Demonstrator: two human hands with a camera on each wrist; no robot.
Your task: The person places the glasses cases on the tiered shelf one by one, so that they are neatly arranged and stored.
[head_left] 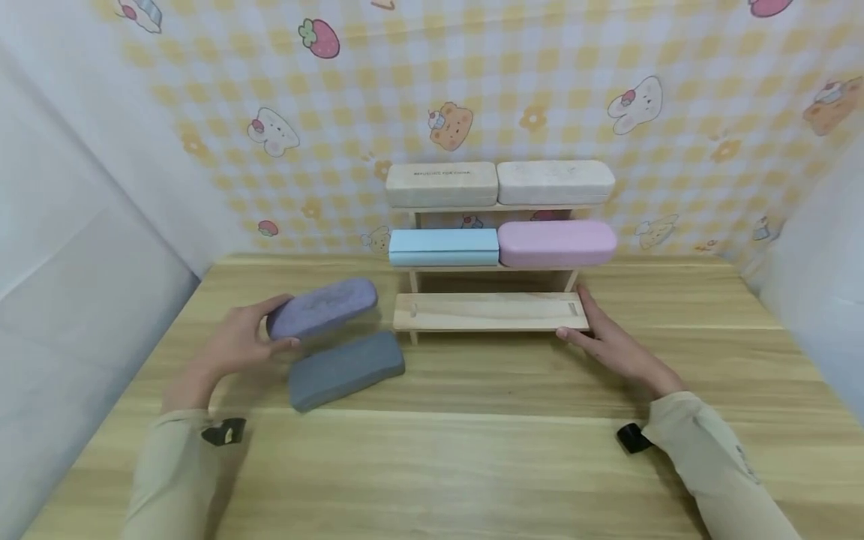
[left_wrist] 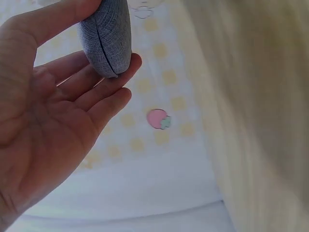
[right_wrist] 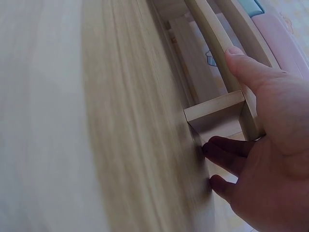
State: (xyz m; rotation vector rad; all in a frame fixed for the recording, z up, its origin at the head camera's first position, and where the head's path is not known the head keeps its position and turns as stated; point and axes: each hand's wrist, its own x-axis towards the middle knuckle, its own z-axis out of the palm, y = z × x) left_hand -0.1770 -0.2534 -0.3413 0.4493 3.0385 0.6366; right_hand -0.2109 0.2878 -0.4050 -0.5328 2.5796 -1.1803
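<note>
My left hand (head_left: 238,337) pinches the near end of a purple glasses case (head_left: 322,307) between thumb and fingers. In the left wrist view, the end of this fabric-covered case (left_wrist: 107,41) shows a dark seam line. A dark grey glasses case (head_left: 347,370) lies on the table just in front of it. At the right end of a three-tier wooden shelf (head_left: 493,310), my right hand (head_left: 617,346) grips the lowest board. Its thumb lies on the board's front edge, and its fingers reach round the side, as the right wrist view shows.
A beige case (head_left: 442,185) and a white case (head_left: 556,183) fill the top tier. On the middle tier sit a light blue case (head_left: 443,248) and a pink case (head_left: 556,244). A yellow checked cloth (head_left: 378,82) hangs behind the wooden table (head_left: 439,465).
</note>
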